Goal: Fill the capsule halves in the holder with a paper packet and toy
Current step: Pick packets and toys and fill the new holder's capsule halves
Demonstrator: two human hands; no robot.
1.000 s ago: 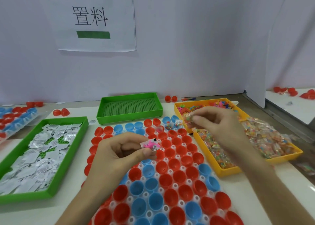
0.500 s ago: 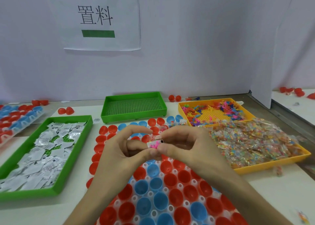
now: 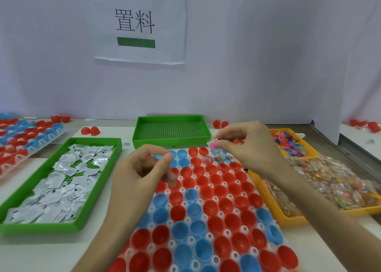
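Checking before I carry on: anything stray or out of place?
Yes. Two loose red capsule halves lie on the table left of the empty green tray, two more right of it, and one paper packet lies outside the packet tray.

The capsule halves (image 3: 211, 208) are glossy, smooth plastic, seated in a cloudy translucent plastic holder (image 3: 227, 233). The pink toy (image 3: 214, 145) I pinch looks matt plastic. My green tray (image 3: 98, 189) is dull plastic, holding crinkled white paper packets (image 3: 68, 189). The yellow tray (image 3: 292, 221) is plastic too; its bags (image 3: 329, 181) are clear, shiny film. The wall sign (image 3: 165, 51) is plain paper.
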